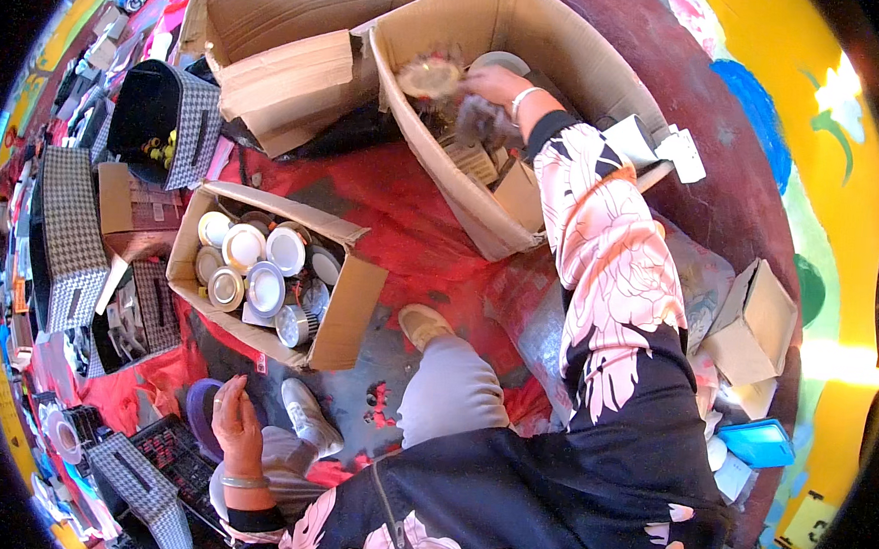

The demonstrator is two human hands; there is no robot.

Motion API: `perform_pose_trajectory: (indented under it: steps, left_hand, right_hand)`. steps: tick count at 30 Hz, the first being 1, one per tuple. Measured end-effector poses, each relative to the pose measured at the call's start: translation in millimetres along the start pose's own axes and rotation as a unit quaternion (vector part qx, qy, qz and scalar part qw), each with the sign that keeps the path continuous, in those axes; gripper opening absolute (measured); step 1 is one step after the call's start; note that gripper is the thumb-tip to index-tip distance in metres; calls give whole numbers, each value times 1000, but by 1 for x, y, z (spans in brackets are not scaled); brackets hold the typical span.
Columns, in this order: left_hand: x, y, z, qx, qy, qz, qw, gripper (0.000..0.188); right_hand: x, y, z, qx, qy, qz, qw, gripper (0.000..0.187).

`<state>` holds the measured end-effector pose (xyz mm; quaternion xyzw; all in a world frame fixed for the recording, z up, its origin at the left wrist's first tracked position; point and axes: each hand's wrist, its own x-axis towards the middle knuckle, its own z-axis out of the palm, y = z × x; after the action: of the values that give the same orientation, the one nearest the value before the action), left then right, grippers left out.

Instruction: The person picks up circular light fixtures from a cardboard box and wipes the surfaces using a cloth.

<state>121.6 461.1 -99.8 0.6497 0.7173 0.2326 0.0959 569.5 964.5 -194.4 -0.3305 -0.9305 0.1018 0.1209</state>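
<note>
My right hand (497,87) reaches into a large open cardboard box (422,139) at the upper middle. Its fingers close on the edge of a round, pale-faced downlight (430,78), which is smeared by motion. Beneath the hand is a dark grey bunched thing (487,123) whose kind I cannot make out. My left hand (238,425) is held up above my lap at the lower left, fingers stretched, nothing visible in it. A purple disc (201,416) shows behind that hand. Between my hands, a smaller cardboard box (348,314) holds several round downlights (265,290) with white or beige faces.
Another open carton (285,87) stands at the far left of the large box. Houndstooth-patterned bins (69,240) line the left side. Red sheeting (315,179) covers part of the floor. At right lie a small cardboard box (755,321) and a blue plastic tray (757,443).
</note>
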Motion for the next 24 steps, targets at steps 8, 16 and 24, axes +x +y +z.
perform_pose_trajectory:
  steps: [8,16,24]
  left_hand:
    - [-6,3,-10,-10,1,9,1000,22]
    - [-9,9,-16,-48,6,31,998,21]
    - [-15,13,-23,-20,8,41,999,22]
  right_hand:
    - [-29,-150,-66,411,-166,187,877,77]
    - [-36,-201,-57,22,-245,189,951,39]
    - [-106,-252,-82,15,-288,122,950,33]
